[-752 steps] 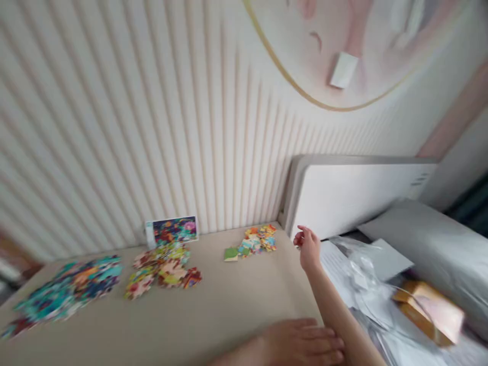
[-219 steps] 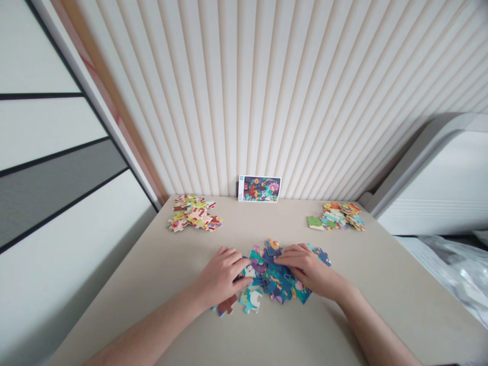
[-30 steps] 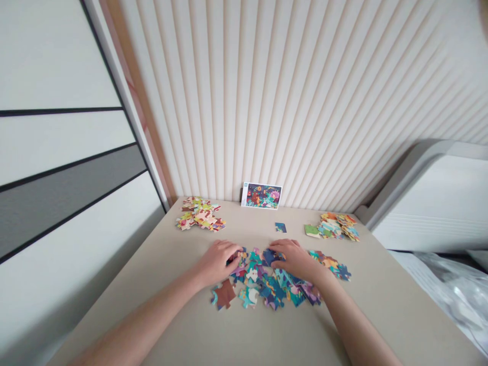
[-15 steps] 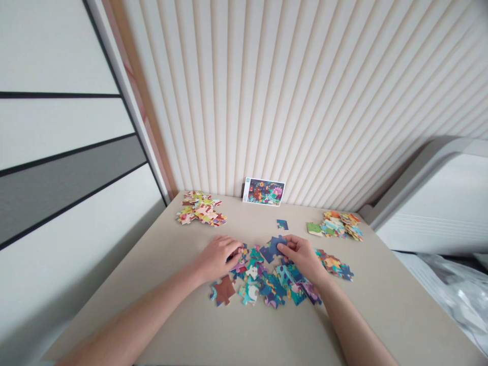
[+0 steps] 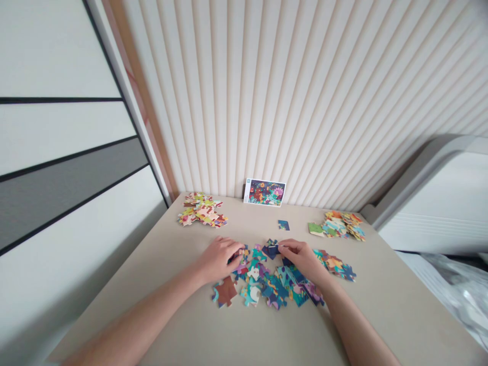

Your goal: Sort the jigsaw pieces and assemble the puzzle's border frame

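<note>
Dark blue-green and purple jigsaw pieces lie in a loose central pile (image 5: 273, 288) on the table. My right hand (image 5: 301, 256) pinches a dark blue puzzle piece (image 5: 273, 249), tilted nearly edge-on, at the pile's far side. Resting at the pile's left edge, my left hand (image 5: 221, 258) has its fingers curled over some pieces; whether it grips one is hidden. A brown piece (image 5: 225, 292) lies just below it. Beyond the hands a single blue piece (image 5: 283, 224) lies alone. A picture card (image 5: 266, 192) showing a colourful dark scene stands against the pleated wall.
One pile of pink and yellow pieces (image 5: 204, 211) is at the back left. Green and orange pieces (image 5: 337, 226) sit at the back right. Beside the beige table (image 5: 183, 325), on the right, is clear plastic wrapping (image 5: 463, 290).
The dark blue piece in my right hand has tipped from face-on to nearly edge-on. My left hand has barely moved, and the view has shifted slightly.
</note>
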The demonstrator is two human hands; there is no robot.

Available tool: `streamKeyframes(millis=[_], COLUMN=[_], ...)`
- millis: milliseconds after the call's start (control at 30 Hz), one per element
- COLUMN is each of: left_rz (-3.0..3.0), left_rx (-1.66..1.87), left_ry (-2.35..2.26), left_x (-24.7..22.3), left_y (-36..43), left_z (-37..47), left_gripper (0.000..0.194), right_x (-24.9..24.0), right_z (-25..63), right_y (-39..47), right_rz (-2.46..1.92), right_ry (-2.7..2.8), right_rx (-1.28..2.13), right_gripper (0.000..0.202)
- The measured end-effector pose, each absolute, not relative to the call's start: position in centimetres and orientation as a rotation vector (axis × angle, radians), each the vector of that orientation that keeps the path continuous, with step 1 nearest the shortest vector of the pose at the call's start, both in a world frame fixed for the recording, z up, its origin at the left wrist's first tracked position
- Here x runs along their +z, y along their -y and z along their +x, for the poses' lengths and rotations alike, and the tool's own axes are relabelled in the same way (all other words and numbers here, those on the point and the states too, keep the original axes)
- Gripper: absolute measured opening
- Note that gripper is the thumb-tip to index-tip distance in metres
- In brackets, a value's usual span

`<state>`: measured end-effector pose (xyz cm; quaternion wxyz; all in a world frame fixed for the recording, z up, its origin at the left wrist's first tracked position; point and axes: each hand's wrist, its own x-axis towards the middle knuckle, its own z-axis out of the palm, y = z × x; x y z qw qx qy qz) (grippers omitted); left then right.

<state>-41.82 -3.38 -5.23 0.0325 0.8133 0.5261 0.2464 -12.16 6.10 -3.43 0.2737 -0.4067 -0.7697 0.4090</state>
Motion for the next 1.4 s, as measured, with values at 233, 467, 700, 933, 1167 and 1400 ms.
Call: streamKeyframes(millis=[233, 467, 700, 933, 1167, 1400], left_rz=[2.546, 2.581, 2.474, 2.384, 2.402, 2.401], left_rx=[0.694, 0.870, 1.133, 1.155, 0.952, 0.951], left_ry=[-1.644, -1.512, -1.515, -1.505, -1.651, -1.773], left_x=[-4.7, -4.0, -4.5, -5.1, -5.6, -7.4], left_y=[3.7, 4.1, 3.9, 3.1, -2.3, -6.5], left_z=[-41.8, -40.8, -39.1, -39.3, -43.3, -44.1], left_gripper=[0.035, 0.058, 0.079, 0.052, 0.045, 0.045], right_x=[-3.2, -2.8, -3.6, -3.9, -3.1, -4.4], right_z=[-12.0, -14.9, -17.1, -17.1, -14.2, -12.4], right_y=[-6.1, -3.7, -2.1, -2.3, -4.4, -7.6], right_rz=[-1.132, -0.815, -0.893, -0.935, -1.204, -1.296], right_ry=[2.052, 1.632, 1.601, 1.733, 2.155, 2.376], right_rx=[1.105, 1.556, 1.694, 1.541, 0.486, 0.112], right_gripper=[0.037, 0.046, 0.057, 0.051, 0.027, 0.037])
